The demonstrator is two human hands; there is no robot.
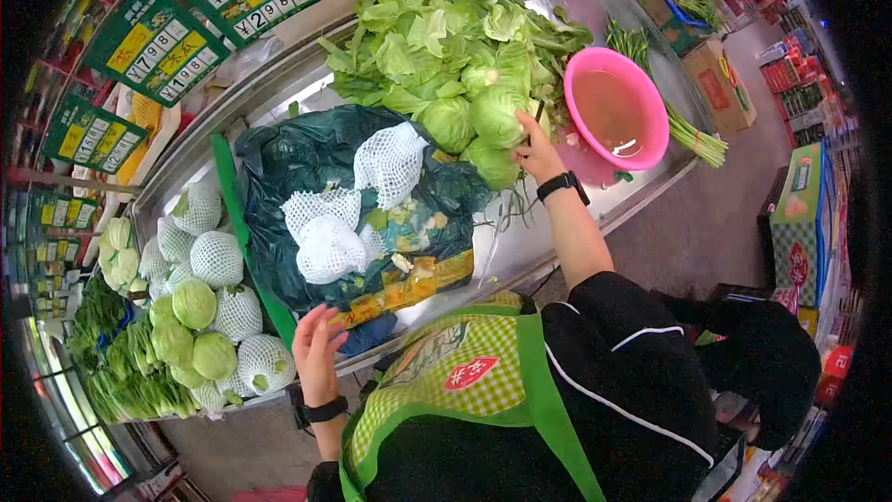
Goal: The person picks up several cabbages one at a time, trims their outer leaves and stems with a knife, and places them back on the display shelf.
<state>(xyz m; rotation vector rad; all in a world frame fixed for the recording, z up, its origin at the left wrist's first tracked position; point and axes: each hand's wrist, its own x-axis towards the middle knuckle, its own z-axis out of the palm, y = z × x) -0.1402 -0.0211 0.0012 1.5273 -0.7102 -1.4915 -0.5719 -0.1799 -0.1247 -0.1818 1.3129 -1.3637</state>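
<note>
My right hand (539, 151) is closed, with a thin dark object (541, 110) sticking up from its fingers; its kind cannot be made out. Its fingertips are at the edge of a pale green cabbage (498, 117). More cabbages, one of them a round cabbage (447, 124), sit beside and below it. Near the table's front edge, my left hand (319, 351) is raised with fingers apart and holds nothing. Close by lies a dark green plastic bag (269, 163) with white foam nets (332, 249) and leaf scraps on it.
A pink basin (662, 116) of murky water stands on the right, beside bundled green stalks (699, 143). Loose outer leaves (418, 33) are heaped at the back. A green divider (243, 223) separates net-wrapped produce (216, 258) on the left. Another person (771, 363) is at lower right.
</note>
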